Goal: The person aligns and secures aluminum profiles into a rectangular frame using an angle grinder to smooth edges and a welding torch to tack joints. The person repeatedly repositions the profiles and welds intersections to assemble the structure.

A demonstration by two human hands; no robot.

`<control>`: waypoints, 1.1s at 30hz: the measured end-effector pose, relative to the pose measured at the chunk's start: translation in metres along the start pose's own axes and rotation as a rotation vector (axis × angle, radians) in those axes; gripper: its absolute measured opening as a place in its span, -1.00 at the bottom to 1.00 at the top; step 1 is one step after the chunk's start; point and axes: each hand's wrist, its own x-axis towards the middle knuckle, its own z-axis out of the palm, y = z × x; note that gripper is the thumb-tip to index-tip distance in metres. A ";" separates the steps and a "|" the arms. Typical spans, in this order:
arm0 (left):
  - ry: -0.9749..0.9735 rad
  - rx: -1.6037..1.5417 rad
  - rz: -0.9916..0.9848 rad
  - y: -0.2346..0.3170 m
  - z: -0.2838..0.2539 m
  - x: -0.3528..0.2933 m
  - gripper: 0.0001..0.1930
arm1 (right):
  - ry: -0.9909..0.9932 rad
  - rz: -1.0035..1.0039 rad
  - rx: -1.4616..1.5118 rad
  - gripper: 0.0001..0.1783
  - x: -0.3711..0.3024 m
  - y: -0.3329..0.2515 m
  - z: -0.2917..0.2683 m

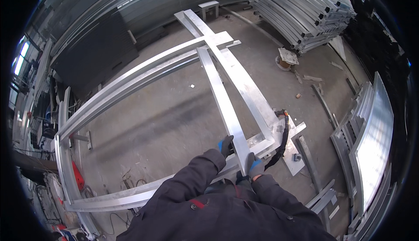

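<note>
Dark jacket (pixel 218 217), nearest the camera; both sleeves reach toward a metal frame (pixel 113 199), whose left corners lie well apart from the hands. Left hand (pixel 226 146), gloved, closes on the left edge of a pale metal bar (pixel 224 105), which slants from the frame's far rail toward its near right corner; contact at the far rail cannot be told. Right hand (pixel 256 166), gloved, grips the bar's right edge by its near end; fingers beneath are hidden. Good handling probably calls for even pressure and watching the far end. Rightmost, a black cable (pixel 285 138) passes just beside that corner.
</note>
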 end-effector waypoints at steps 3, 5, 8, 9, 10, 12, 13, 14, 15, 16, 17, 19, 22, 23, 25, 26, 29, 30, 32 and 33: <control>0.052 0.043 0.067 0.004 0.004 0.062 -0.49 | -0.048 0.002 -0.119 -0.17 0.061 -0.015 -0.004; 0.081 0.131 0.119 0.013 0.011 0.098 -0.51 | -0.075 0.021 -0.046 -0.19 0.100 -0.021 -0.008; 0.092 0.104 0.139 0.030 0.033 0.130 -0.49 | -0.053 0.009 -0.150 -0.20 0.155 -0.023 -0.008; 0.060 0.069 0.176 0.035 0.041 0.138 -0.50 | -0.064 0.026 -0.130 -0.22 0.174 -0.019 -0.009; 0.061 0.042 0.177 0.038 0.049 0.145 -0.49 | -0.059 0.022 -0.103 -0.24 0.190 -0.013 -0.008; 0.055 0.025 0.183 0.042 0.057 0.163 -0.46 | -0.064 0.055 -0.080 -0.26 0.219 0.004 0.001; 0.051 0.036 0.183 0.039 0.059 0.173 -0.43 | -0.083 0.026 -0.054 -0.30 0.230 0.016 0.005; 0.058 0.045 0.186 0.039 0.059 0.186 -0.39 | -0.095 0.013 -0.025 -0.33 0.244 0.028 0.011; 0.112 0.001 0.216 0.031 0.060 0.197 -0.42 | -0.081 0.035 -0.038 -0.35 0.255 0.039 0.016; 0.211 0.051 0.210 0.029 0.057 0.212 -0.45 | -0.107 -0.026 0.131 -0.40 0.264 0.050 0.022; 0.301 0.097 0.157 0.023 0.058 0.227 -0.48 | -0.132 0.007 0.257 -0.45 0.273 0.060 0.023; 0.272 0.103 0.157 0.021 0.050 0.245 -0.52 | -0.305 0.165 0.277 -0.55 0.291 0.071 0.023; 0.232 0.064 0.227 0.020 0.045 0.253 -0.51 | -0.355 -0.080 -0.070 -0.54 0.301 0.069 0.001; 0.276 0.172 0.188 0.025 0.042 0.249 -0.41 | -0.389 -0.196 -0.125 -0.54 0.302 0.061 -0.010; 0.282 0.189 0.210 0.029 0.047 0.244 -0.40 | -0.462 -0.362 -0.191 -0.55 0.299 0.044 -0.037; 0.297 0.197 0.213 0.030 0.052 0.242 -0.39 | -0.527 -0.291 -0.113 -0.55 0.302 0.037 -0.048; 0.352 0.152 0.239 0.032 0.065 0.245 -0.47 | -0.440 -0.191 -0.127 -0.59 0.303 0.033 -0.085; 0.355 0.142 0.257 0.031 0.069 0.247 -0.47 | -0.362 -0.199 -0.160 -0.60 0.305 0.037 -0.096; 0.346 0.140 0.268 0.030 0.074 0.251 -0.47 | -0.212 -0.209 -0.188 -0.54 0.316 0.051 -0.105; 0.347 0.150 0.261 0.029 0.076 0.252 -0.49 | -0.202 -0.241 -0.194 -0.52 0.321 0.059 -0.108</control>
